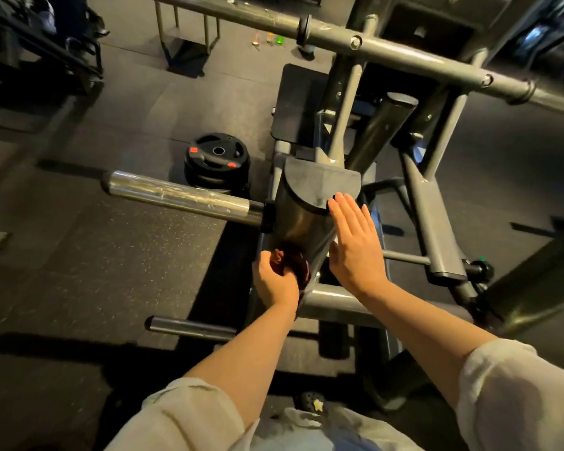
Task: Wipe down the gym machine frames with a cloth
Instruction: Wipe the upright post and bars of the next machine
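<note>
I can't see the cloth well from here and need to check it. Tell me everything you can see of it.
The cloth is dark, reddish-brown, soft-looking and bunched into a wad, not spread flat. The left hand grips it with curled fingers and presses it against the lower end of the dark padded roller, where the grey frame tube runs past. Most of it is hidden by the hand, and its edges blur into the shadow, so its pattern and full shape cannot be told. The right hand does not touch it.

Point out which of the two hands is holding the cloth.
The left hand grips the dark red cloth; the right hand is flat and holds nothing.
</note>
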`<state>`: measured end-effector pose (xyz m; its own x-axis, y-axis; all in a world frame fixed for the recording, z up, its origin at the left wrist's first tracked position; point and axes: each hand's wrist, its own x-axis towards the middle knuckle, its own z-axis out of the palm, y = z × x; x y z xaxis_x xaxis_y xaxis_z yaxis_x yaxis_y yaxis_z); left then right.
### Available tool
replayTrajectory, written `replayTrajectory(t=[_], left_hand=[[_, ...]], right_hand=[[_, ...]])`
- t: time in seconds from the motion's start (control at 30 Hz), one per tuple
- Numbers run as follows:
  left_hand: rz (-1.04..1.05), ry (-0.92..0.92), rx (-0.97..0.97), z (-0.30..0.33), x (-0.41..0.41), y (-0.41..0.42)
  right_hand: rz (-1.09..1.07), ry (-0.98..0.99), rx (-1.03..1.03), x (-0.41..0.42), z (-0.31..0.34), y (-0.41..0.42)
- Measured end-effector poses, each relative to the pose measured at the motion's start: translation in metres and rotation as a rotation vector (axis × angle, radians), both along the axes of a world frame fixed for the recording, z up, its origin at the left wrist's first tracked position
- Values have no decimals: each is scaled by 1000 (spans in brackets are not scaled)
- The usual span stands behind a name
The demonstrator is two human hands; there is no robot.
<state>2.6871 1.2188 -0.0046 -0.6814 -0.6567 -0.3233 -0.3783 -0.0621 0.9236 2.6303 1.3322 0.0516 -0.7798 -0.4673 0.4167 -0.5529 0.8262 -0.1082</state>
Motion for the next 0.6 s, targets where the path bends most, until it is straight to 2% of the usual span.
replayTrajectory(t=[0.1,0.23,0.33,0.37,0.43,0.5,0.53,0.6], left_hand=[[57,-86,42,-7,7,-5],[55,165,-185,-5,8,5],[-67,221,-301,-9,0,7],[-125,204,-324,-12,-1,7],[-139,25,-352,-27,-1,2],[-45,-158,-179,-45,11,-3],[-37,-200,-162,-46,16,-5],[-26,-146,-217,-31,21,-3]], right_hand=[[-23,2,18,2,-2,-2],[-19,-8,25,2,-1,-1],[-18,-12,35,1,-1,-1],[-19,-15,35,1,-1,-2],[-22,-18,26,1,-1,-2],[-16,-28,31,1,0,-2],[-13,-31,34,1,0,-2],[-9,-27,41,0,1,-2]])
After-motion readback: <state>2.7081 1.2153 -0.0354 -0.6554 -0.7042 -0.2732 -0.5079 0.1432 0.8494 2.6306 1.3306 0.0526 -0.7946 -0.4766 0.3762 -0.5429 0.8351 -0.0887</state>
